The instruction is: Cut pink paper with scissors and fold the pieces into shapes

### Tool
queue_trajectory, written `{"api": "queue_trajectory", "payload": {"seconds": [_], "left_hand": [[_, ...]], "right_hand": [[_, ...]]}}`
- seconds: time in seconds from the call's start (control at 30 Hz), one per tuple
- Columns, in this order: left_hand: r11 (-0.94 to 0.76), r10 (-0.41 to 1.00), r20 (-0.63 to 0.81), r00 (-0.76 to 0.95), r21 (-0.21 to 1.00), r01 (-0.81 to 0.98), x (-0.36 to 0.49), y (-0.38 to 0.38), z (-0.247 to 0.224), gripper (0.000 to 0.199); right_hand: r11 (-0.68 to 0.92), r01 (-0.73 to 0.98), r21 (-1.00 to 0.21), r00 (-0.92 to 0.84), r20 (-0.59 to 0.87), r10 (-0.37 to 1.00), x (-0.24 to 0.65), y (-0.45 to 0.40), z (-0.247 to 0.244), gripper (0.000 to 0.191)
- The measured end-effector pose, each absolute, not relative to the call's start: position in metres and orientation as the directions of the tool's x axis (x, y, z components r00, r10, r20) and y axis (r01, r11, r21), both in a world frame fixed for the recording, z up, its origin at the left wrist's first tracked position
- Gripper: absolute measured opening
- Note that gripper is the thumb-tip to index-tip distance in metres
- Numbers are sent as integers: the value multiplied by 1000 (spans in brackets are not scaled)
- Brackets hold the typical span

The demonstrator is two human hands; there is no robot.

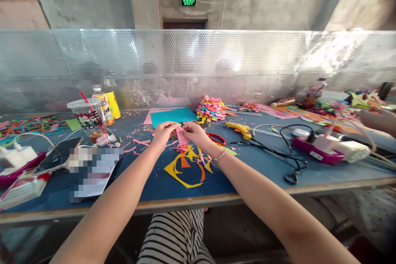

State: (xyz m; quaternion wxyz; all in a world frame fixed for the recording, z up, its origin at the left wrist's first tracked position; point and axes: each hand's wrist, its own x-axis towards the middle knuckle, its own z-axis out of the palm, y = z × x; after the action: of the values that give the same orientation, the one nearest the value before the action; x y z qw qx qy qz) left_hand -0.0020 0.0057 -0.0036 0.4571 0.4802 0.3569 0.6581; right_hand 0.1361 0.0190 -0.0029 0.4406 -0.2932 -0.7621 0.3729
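A small piece of pink paper [182, 135] is pinched between my two hands above the blue table. My left hand [167, 132] closes its fingertips on the upper left of the paper. On the right edge, my right hand [194, 133] grips the same piece, fingers bent. Just below lie pink and yellow scraps and a cut yellow paper ring [185, 184] with orange pieces. Behind my hands is a teal sheet [173, 116] over a pink one, next to a multicoloured paper pile [211, 108]. Red-handled scissors [217, 137] are partly hidden behind my right wrist.
A yellow tool [239, 129] and black cables [278, 152] lie right of my hands, near a purple power strip [318, 150]. A cup with a red straw [88, 117] and phones stand or lie left. Another person's hand [379, 119] shows far right. A perforated metal screen [185, 66] borders the back.
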Motion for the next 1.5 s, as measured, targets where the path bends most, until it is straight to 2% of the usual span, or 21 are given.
{"api": "queue_trajectory", "payload": {"seconds": [0.27,0.53,0.73,1.07,1.33,1.5], "left_hand": [[-308,945,274,-179,930,-199,-2,7,-5,22],[-359,931,349,-108,928,-96,-6,15,-11,25],[-409,911,412,-34,910,69,-7,12,-9,24],[-374,927,374,-1,927,-29,-5,11,-9,27],[-333,941,338,20,934,-127,-3,9,-8,25],[-344,938,347,0,930,-128,-2,8,-8,22]], "right_hand": [[557,186,-809,-449,434,781,137,27,-8,26],[532,183,-827,-431,419,800,137,27,-9,27],[526,166,-834,-435,417,798,138,25,-6,28],[568,159,-807,-421,465,779,139,24,-3,32],[613,147,-777,-438,504,744,143,26,-3,25],[611,120,-783,-430,514,742,141,25,-1,21]]}}
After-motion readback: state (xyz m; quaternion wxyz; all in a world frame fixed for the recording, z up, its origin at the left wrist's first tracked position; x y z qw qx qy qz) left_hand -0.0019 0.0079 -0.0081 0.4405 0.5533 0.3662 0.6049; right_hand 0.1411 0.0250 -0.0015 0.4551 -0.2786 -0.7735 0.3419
